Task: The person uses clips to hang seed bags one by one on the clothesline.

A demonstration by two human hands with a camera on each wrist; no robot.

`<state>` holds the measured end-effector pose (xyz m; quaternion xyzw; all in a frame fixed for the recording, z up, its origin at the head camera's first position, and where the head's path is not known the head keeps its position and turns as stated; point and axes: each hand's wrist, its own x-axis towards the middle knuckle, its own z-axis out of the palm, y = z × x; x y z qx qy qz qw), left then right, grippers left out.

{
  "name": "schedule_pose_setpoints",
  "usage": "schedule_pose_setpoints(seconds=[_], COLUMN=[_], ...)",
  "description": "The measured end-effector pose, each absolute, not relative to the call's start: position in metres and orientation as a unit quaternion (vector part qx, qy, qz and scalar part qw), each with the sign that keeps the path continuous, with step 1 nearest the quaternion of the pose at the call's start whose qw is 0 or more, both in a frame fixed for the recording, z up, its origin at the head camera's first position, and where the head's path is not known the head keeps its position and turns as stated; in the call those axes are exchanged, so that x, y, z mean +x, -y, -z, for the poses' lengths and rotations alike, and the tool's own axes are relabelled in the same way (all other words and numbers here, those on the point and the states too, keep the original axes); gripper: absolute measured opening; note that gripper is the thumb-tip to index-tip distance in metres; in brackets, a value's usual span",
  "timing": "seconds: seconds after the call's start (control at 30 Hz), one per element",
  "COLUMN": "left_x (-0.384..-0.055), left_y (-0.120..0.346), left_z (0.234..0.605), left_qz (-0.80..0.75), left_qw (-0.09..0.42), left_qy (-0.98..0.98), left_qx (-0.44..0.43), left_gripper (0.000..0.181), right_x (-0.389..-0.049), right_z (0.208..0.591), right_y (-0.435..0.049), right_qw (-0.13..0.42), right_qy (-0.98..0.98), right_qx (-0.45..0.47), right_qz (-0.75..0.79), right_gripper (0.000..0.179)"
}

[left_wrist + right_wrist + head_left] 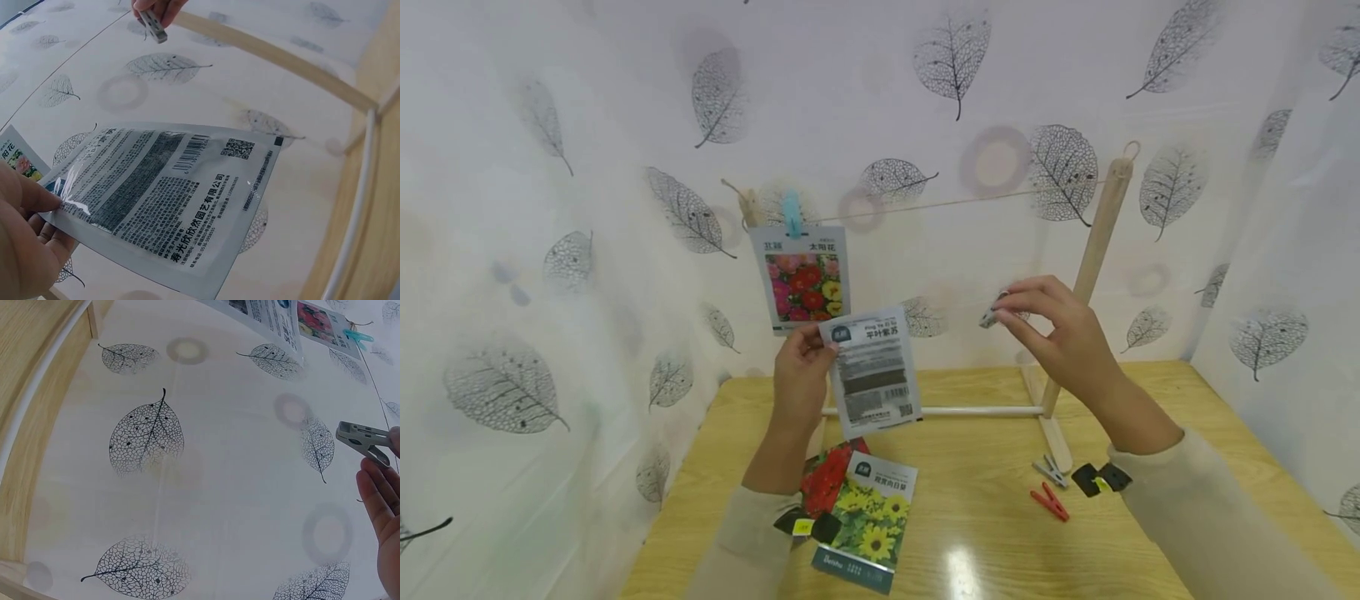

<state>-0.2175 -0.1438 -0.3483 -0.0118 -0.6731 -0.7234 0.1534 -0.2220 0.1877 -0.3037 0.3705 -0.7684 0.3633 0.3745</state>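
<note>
My left hand (802,371) pinches a seed packet (874,372) by its upper left corner, its printed back with barcode and QR code towards me. In the left wrist view the thumb lies on the packet's (162,206) face. To the right, my right hand (1063,337) pinches a grey clothespin (362,439) between thumb and fingers, below the string (955,202). Behind the held packet, a flower seed packet (805,279) hangs at the string's left end from a light blue clothespin (792,213).
A wooden post (1101,225) holds the string at right; a white rod (981,412) runs low across the frame. On the wooden table (977,492) lie a sunflower packet (872,521), a red-flower packet (827,479) partly under it, a grey clothespin (1051,472) and a red clothespin (1051,502).
</note>
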Motion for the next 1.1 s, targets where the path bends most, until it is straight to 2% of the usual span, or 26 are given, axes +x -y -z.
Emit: schedule_pose_setpoints(seconds=[0.33,1.1], left_x=[-0.218,-0.226], left_y=[0.147,0.143], left_z=[0.342,0.325], left_qz=[0.728,0.711], left_qw=[0.163,0.194], left_qy=[0.666,0.674], left_qx=[-0.024,-0.048], left_gripper=[0.030,0.031], right_x=[-0.229,-0.241], right_z=[0.292,0.269], right_y=[-0.180,-0.164], right_qw=[0.371,0.394], right_qy=[0.758,0.762], right_qx=[0.378,0.385], right_qz=[-0.381,-0.342], right_gripper=[0.031,0.016])
